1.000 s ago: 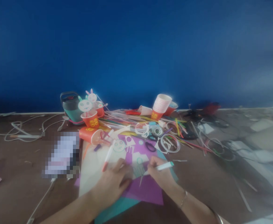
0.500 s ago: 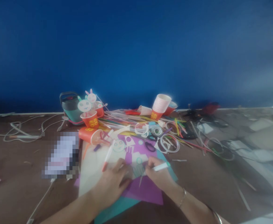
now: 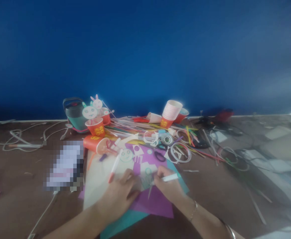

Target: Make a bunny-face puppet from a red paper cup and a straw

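My right hand [image 3: 169, 186] is closed round a white marker pen [image 3: 170, 178], its tip side over a small piece of white paper [image 3: 147, 177] with green line drawing on it. That piece lies on a purple sheet [image 3: 155, 200]. My left hand [image 3: 122, 191] rests on the white paper [image 3: 98, 179] just left of the drawing, fingers bent and thumb apart, holding nothing that I can see. A white marker with a red end [image 3: 115, 167] lies beyond my left hand. Near it is a round paper face [image 3: 126, 155] drawn in green.
Red paper cups [image 3: 95, 127] with paper rabbit faces stand at the back left, one cup on its side. A cup stack [image 3: 170, 114], coloured sticks [image 3: 133, 127] and tape rolls [image 3: 181, 152] lie behind. A blurred phone [image 3: 65, 166] is at left, near a kettle-like container [image 3: 75, 116].
The marker in my right hand has shifted slightly left, and its green end shows less. My left hand has hardly moved.
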The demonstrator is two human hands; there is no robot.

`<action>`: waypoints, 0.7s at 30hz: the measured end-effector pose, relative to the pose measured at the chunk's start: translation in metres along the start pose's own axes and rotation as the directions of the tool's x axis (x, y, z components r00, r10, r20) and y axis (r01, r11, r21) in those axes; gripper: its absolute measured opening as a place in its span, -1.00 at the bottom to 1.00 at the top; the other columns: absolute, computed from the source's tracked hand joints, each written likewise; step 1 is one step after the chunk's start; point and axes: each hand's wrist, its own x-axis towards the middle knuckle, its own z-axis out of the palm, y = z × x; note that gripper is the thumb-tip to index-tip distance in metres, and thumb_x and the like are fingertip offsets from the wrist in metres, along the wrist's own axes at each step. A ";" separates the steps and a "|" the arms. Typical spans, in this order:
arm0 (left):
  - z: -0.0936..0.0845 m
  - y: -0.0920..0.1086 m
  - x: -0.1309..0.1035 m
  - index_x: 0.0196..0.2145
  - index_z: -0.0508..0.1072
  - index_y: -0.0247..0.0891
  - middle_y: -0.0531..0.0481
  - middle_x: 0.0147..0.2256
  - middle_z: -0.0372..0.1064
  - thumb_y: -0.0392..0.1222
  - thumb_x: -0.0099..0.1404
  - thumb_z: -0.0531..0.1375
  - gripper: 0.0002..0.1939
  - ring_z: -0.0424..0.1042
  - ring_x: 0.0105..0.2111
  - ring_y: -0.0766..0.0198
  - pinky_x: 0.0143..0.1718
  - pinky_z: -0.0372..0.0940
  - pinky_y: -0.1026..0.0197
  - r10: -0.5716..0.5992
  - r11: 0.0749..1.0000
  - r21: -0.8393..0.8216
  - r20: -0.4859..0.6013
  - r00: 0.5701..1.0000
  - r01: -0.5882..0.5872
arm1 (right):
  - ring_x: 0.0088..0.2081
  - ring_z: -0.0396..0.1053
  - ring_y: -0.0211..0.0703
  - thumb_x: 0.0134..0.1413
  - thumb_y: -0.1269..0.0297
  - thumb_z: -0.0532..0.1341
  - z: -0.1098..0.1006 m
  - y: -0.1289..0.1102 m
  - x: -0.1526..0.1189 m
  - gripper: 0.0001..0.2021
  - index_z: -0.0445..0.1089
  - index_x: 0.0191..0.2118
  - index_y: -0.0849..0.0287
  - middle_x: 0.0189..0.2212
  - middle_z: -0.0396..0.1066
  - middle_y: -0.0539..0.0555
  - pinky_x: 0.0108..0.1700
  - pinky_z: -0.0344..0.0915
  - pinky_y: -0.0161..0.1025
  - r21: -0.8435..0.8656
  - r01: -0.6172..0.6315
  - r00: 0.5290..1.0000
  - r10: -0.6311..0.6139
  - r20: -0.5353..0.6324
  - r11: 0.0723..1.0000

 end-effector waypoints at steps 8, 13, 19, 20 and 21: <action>0.002 -0.001 0.000 0.07 0.32 -0.04 -0.04 0.08 0.26 -0.24 0.33 0.07 -0.64 0.44 -0.08 0.07 0.10 0.13 -0.14 0.008 1.000 0.007 -0.016 1.000 -0.008 | -0.62 -0.01 -0.33 -0.08 0.29 0.10 0.000 -0.005 0.002 -0.74 -0.02 -0.63 0.08 -0.72 -0.02 -0.15 -0.57 0.00 -0.36 0.007 0.017 1.000 -0.017 -0.021 1.000; 0.002 -0.001 0.000 0.06 0.32 -0.06 -0.06 0.09 0.26 -0.23 0.34 0.07 -0.65 0.45 -0.10 0.08 0.10 0.13 -0.15 -0.003 1.000 0.000 -0.005 1.000 0.003 | -0.61 0.03 -0.31 -0.04 0.29 0.10 0.000 -0.005 0.002 -0.75 0.01 -0.62 0.08 -0.71 0.03 -0.14 -0.55 0.04 -0.35 0.028 0.005 1.000 -0.004 -0.009 1.000; 0.002 -0.001 0.000 0.08 0.30 -0.04 -0.06 0.10 0.25 -0.22 0.34 0.07 -0.64 0.43 -0.06 0.07 0.12 0.10 -0.17 -0.007 1.000 -0.004 0.001 1.000 0.007 | -0.61 0.04 -0.30 -0.01 0.29 0.12 0.001 -0.002 0.002 -0.73 0.01 -0.61 0.08 -0.71 0.05 -0.13 -0.54 0.04 -0.34 0.042 -0.003 1.000 0.003 -0.009 0.999; 0.002 -0.001 0.000 0.08 0.30 -0.05 -0.06 0.09 0.25 -0.22 0.34 0.07 -0.65 0.43 -0.08 0.07 0.12 0.10 -0.18 -0.007 1.000 -0.004 0.003 1.000 0.007 | -0.61 0.05 -0.30 -0.01 0.28 0.12 0.002 -0.001 0.002 -0.73 0.01 -0.60 0.08 -0.71 0.05 -0.13 -0.54 0.05 -0.34 0.041 -0.005 1.000 0.005 -0.009 0.999; 0.002 -0.001 0.000 0.07 0.31 -0.05 -0.06 0.09 0.25 -0.22 0.35 0.07 -0.65 0.43 -0.08 0.08 0.11 0.10 -0.17 -0.005 1.000 -0.006 0.004 1.000 0.005 | -0.61 0.05 -0.30 -0.01 0.28 0.12 0.002 -0.001 0.002 -0.73 0.01 -0.60 0.08 -0.70 0.05 -0.13 -0.53 0.05 -0.34 0.036 -0.005 1.000 0.005 -0.010 0.999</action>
